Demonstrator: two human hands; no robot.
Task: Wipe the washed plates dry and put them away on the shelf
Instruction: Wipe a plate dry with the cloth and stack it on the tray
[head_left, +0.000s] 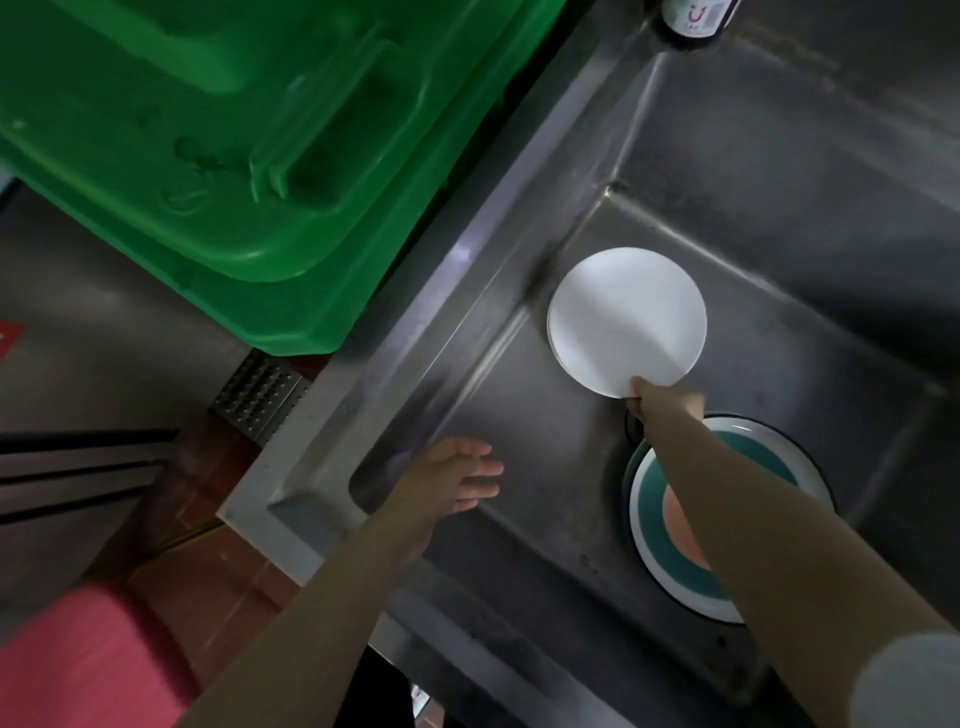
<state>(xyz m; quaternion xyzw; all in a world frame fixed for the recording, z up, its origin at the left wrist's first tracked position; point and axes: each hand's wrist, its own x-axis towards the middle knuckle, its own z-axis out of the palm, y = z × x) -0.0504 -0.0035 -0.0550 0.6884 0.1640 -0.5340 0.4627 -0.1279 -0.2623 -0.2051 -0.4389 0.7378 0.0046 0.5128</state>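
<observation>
at the lower left a pink cloth (88, 660) fills the corner, blurred, over a brown tiled floor (208, 582). above it a big green plastic bin (208, 145) takes up the upper left, its edge just beside the rim of the steel sink (395, 364). a small perforated metal piece (260, 392) lies below the bin, against the sink's outer corner.

the left hand (457, 475) hangs over the near-left part of the basin, palm turned up, fingers straight and spread loosely, holding nothing and touching nothing that can be made out.

further right, a white plate (626, 319) sits over the basin floor, lifted at its near edge; whether its far edge touches the steel cannot be told. there looks to be a second white rim just under it on the left side. the right hand (662, 402) pinches the plate's near edge, thumb on top and the other fingers curled beneath.

under the right forearm a plate with a white rim, a teal band and a pink centre (670, 525) lies flat on the basin floor. at the top right a dark bottle with a white label (693, 18) stands on the sink's back edge.
</observation>
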